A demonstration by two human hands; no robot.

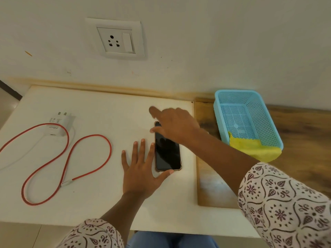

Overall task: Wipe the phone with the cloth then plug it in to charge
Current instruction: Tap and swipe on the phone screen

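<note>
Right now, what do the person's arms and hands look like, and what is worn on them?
Both hands are bare: the left hand and the right hand show no gloves, and no rings or watch can be made out. The forearms are uncovered. Each arm wears a loose off-white sleeve printed with dark maroon leaf, flower and wavy-line motifs: the left sleeve and the right sleeve.

Single head-worn view, close, angled down over table (89, 104) toward wall (215, 42)

Left hand (141, 169) flat, fingers spread; right hand (176, 125) raised, fingers loose
</note>
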